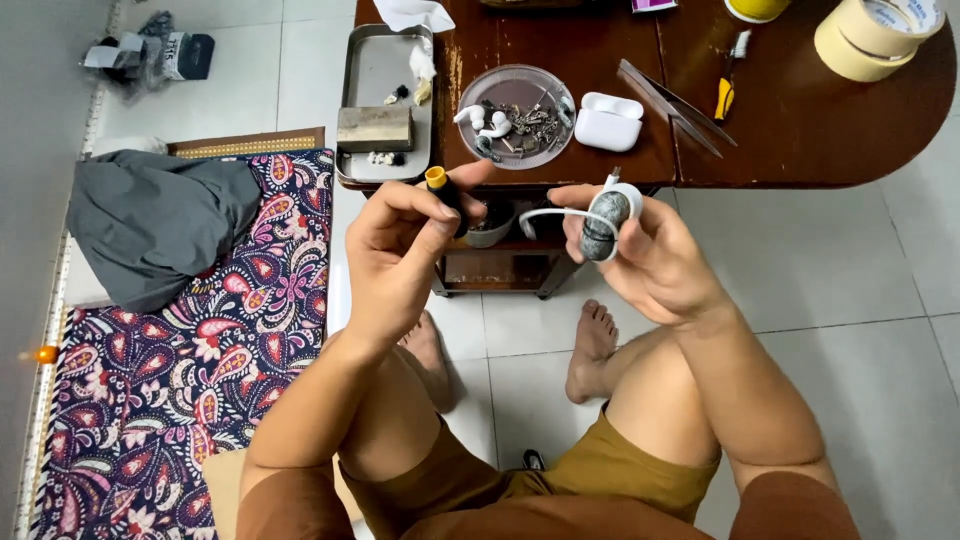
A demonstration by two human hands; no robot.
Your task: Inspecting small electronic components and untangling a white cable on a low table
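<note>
Just below the edge of the dark wooden tabletop [800, 110], we hold two things up in front of us. Our left hand [400, 250] has its grip closed around a small black tool with a yellow cap [440, 185], pinched upright between thumb and fingers, probably for fine control of its tip. Our right hand [640, 250] wraps its grip around a grey oval device [603, 225] bound with a white cable [545, 213], tilted toward the tool so its face shows. On the tabletop behind sit a glass dish of small parts [517, 115] and an open white earbud case [608, 122].
</note>
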